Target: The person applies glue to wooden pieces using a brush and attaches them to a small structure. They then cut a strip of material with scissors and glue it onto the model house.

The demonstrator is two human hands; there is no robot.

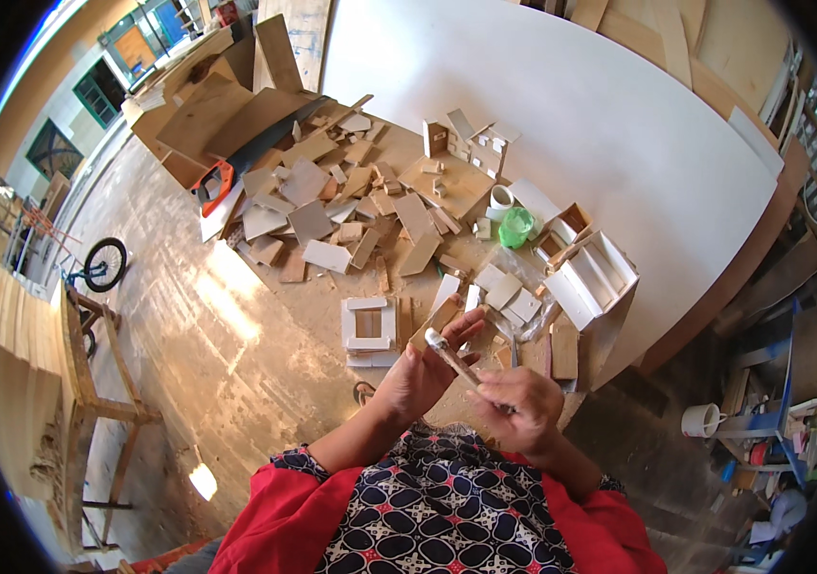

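My right hand (523, 400) grips a thin wooden stick (459, 364) whose far end carries a white, glue-like blob (436, 339). Just left of it, my left hand (404, 385) holds a thin tan wood piece (434, 320) by its lower edge, with the other fingers extended behind the stick. The blob is close to this piece; whether they touch I cannot tell. Ahead of my left hand lies a white square frame (358, 345) with a central opening. Small pale blocks (514, 295) lie on clear plastic beyond my right hand.
Wood offcuts (308, 220) heap across the bench's left, beside an orange-handled saw (215, 187). A miniature wooden building (466, 148), a white cup (501, 198), a green plastic bundle (515, 228) and a white open box (595, 279) stand farther right. A large white panel (561, 86) lies behind.
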